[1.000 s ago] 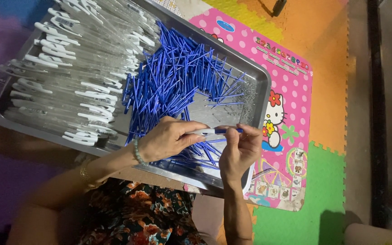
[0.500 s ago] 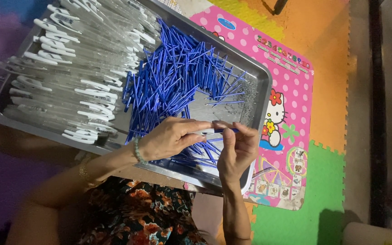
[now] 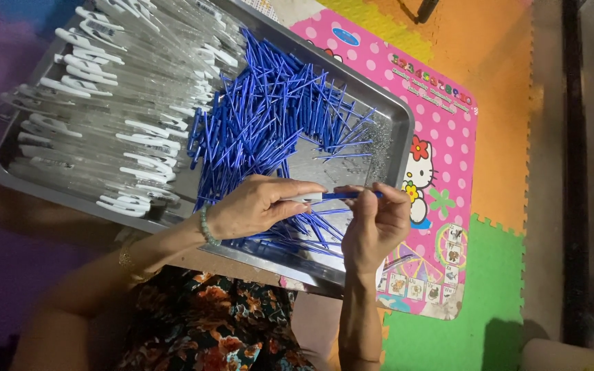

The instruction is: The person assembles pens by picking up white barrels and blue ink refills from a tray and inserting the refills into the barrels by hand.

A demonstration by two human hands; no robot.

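Over the shallow metal tray [image 3: 390, 113], left hand [image 3: 252, 206] pinches a clear plastic pen barrel [image 3: 304, 197]; right hand [image 3: 376, 223] pinches a thin blue refill [image 3: 352, 195]. Misaligned insertion risks bending it.

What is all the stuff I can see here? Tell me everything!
metal tray: one, silver, on the mat.
blue refills: a big heap, too many to count, middle of the tray.
clear pen barrels: many, clear with white clips, left side of the tray.
play mat: one, pink with dots and a cartoon cat, under the tray.
foam floor tiles: several, orange, green, yellow.
left hand: holds a pen barrel.
right hand: holds a blue refill at the barrel.
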